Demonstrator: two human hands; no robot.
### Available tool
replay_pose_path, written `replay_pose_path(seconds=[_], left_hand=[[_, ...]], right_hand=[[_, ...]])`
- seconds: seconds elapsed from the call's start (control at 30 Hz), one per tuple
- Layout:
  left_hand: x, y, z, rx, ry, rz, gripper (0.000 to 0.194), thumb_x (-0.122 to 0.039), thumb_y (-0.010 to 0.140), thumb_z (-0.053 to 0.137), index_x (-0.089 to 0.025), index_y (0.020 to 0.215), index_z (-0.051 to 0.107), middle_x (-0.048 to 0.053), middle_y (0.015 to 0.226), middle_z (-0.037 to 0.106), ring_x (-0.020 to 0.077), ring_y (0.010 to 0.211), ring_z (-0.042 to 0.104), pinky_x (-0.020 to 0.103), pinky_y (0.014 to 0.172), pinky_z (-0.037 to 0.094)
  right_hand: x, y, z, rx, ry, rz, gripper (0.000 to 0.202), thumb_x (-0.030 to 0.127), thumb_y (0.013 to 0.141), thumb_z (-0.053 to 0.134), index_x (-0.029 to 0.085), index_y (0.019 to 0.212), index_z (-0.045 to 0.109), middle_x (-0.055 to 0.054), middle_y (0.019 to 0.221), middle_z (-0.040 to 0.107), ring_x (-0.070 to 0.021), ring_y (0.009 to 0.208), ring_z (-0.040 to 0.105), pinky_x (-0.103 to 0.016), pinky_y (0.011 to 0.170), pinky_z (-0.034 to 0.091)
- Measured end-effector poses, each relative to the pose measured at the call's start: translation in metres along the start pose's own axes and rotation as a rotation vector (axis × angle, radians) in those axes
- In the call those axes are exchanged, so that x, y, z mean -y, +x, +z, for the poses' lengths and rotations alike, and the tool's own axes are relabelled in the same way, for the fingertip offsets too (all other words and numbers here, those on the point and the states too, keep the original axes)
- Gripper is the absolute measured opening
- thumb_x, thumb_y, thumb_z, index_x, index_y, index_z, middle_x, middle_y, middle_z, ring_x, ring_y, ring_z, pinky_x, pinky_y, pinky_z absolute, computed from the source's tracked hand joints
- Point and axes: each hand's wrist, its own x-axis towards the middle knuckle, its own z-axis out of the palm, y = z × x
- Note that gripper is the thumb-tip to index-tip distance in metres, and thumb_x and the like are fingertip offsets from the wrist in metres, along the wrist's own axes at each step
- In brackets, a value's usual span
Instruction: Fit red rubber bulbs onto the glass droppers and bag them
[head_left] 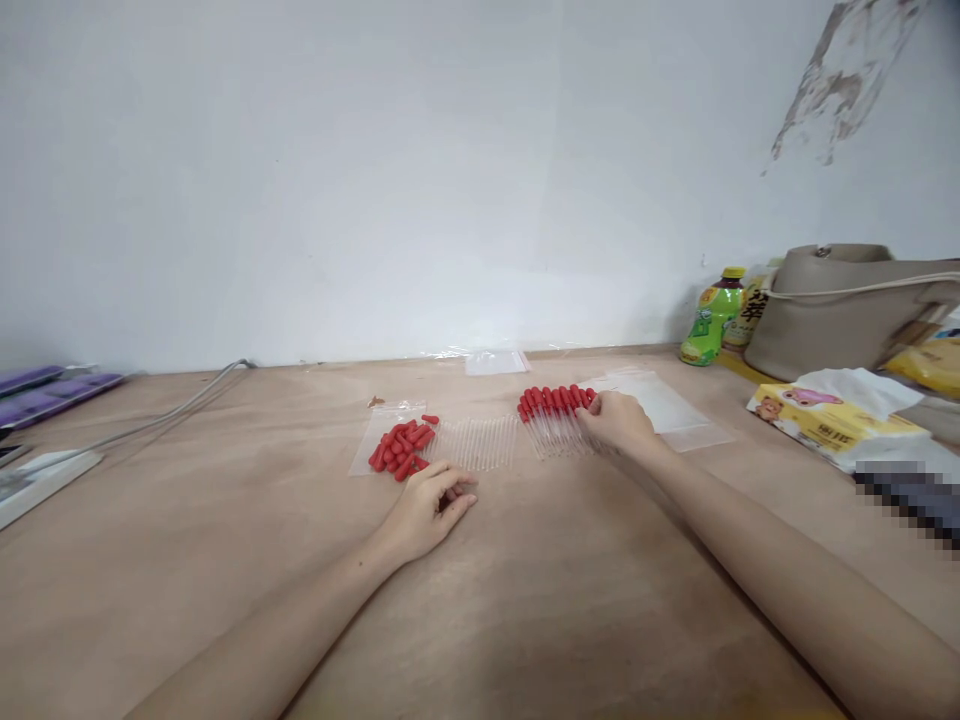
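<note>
My left hand (429,512) rests on the table with its fingers loosely curved and the thumb apart, and no held thing shows in it. Just beyond it lies a heap of red rubber dropper bulbs (397,448) on a clear plastic bag (362,458). Bare glass dropper tubes (480,445) lie side by side in the middle. To their right is a row of glass droppers with red bulbs fitted (551,402). At that row's right end, my right hand (619,422) is closed on a dropper, whose body is mostly hidden by the fingers.
Flat plastic bags (675,405) lie behind my right hand, and another small bag (496,362) lies by the wall. At right stand a green bottle (712,318), a beige handbag (832,310) and a tissue pack (840,420). A grey cable (191,402) and purple trays (56,395) are at left.
</note>
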Motion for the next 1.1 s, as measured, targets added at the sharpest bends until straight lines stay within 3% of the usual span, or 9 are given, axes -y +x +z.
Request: replay_pose_path(seconds=[0.1, 0.27, 0.47, 0.63, 0.73, 0.83, 0.97, 1.1], left_hand=[[0.001, 0.000, 0.001, -0.004, -0.005, 0.013, 0.015, -0.018, 0.079, 0.051, -0.016, 0.091, 0.060, 0.004, 0.082, 0.057, 0.0112, 0.066, 0.055, 0.022, 0.059, 0.047], [0.000, 0.000, 0.000, 0.008, -0.007, 0.031, 0.012, -0.017, 0.080, 0.051, -0.016, 0.088, 0.059, 0.003, 0.083, 0.057, 0.0106, 0.066, 0.055, 0.021, 0.061, 0.047], [0.001, -0.001, 0.001, 0.021, 0.021, 0.050, 0.012, -0.017, 0.081, 0.048, -0.018, 0.088, 0.059, 0.003, 0.084, 0.056, 0.0109, 0.066, 0.054, 0.022, 0.061, 0.046], [0.006, -0.003, -0.004, -0.142, 0.352, 0.080, 0.011, -0.022, 0.081, 0.047, -0.017, 0.081, 0.056, 0.005, 0.080, 0.054, 0.0173, 0.075, 0.052, 0.029, 0.068, 0.044], [0.009, -0.005, -0.017, -0.209, 0.663, -0.009, 0.014, -0.025, 0.081, 0.045, -0.016, 0.075, 0.053, 0.007, 0.078, 0.052, 0.0217, 0.077, 0.051, 0.034, 0.069, 0.042], [0.010, -0.006, -0.028, -0.159, 0.804, -0.154, 0.016, -0.028, 0.082, 0.044, -0.015, 0.077, 0.052, 0.009, 0.082, 0.053, 0.0229, 0.076, 0.052, 0.032, 0.065, 0.042], [0.011, -0.007, -0.032, -0.072, 0.801, -0.305, 0.023, -0.034, 0.084, 0.041, -0.015, 0.074, 0.050, 0.010, 0.082, 0.055, 0.0234, 0.071, 0.055, 0.031, 0.057, 0.040], [0.013, -0.007, -0.032, -0.073, 0.700, -0.308, 0.021, -0.032, 0.083, 0.043, -0.016, 0.069, 0.046, 0.007, 0.071, 0.055, 0.0219, 0.066, 0.054, 0.029, 0.055, 0.038]], right_hand=[[0.016, -0.011, -0.002, -0.002, 0.003, -0.045, 0.025, 0.039, 0.073, 0.046, 0.020, 0.075, 0.063, -0.006, 0.077, 0.064, -0.0195, 0.072, 0.058, -0.024, 0.054, 0.034], [0.053, -0.031, 0.002, 0.097, 0.000, -0.226, 0.025, 0.039, 0.076, 0.046, 0.021, 0.073, 0.063, -0.004, 0.081, 0.065, -0.0192, 0.080, 0.058, -0.025, 0.061, 0.036], [0.075, -0.037, 0.009, 0.132, -0.097, -0.212, 0.023, 0.027, 0.077, 0.043, 0.017, 0.082, 0.063, -0.010, 0.087, 0.064, -0.0230, 0.084, 0.058, -0.029, 0.064, 0.039], [0.087, -0.034, 0.012, 0.165, -0.140, -0.171, 0.023, 0.022, 0.075, 0.044, 0.013, 0.083, 0.064, -0.013, 0.086, 0.064, -0.0251, 0.080, 0.060, -0.031, 0.063, 0.041], [0.093, -0.032, 0.013, 0.202, -0.146, -0.156, 0.021, 0.020, 0.073, 0.048, 0.013, 0.083, 0.064, -0.015, 0.087, 0.064, -0.0245, 0.080, 0.061, -0.031, 0.064, 0.042], [0.097, -0.031, 0.014, 0.230, -0.139, -0.151, 0.021, 0.021, 0.074, 0.048, 0.012, 0.084, 0.065, -0.017, 0.088, 0.064, -0.0240, 0.082, 0.061, -0.030, 0.066, 0.042], [0.096, -0.034, 0.006, 0.241, -0.118, -0.159, 0.025, 0.024, 0.077, 0.044, 0.012, 0.082, 0.065, -0.017, 0.088, 0.064, -0.0249, 0.081, 0.060, -0.030, 0.064, 0.041], [0.086, -0.045, -0.008, 0.218, -0.090, -0.187, 0.030, 0.028, 0.081, 0.037, 0.010, 0.082, 0.061, -0.016, 0.084, 0.064, -0.0247, 0.078, 0.060, -0.029, 0.060, 0.038]])
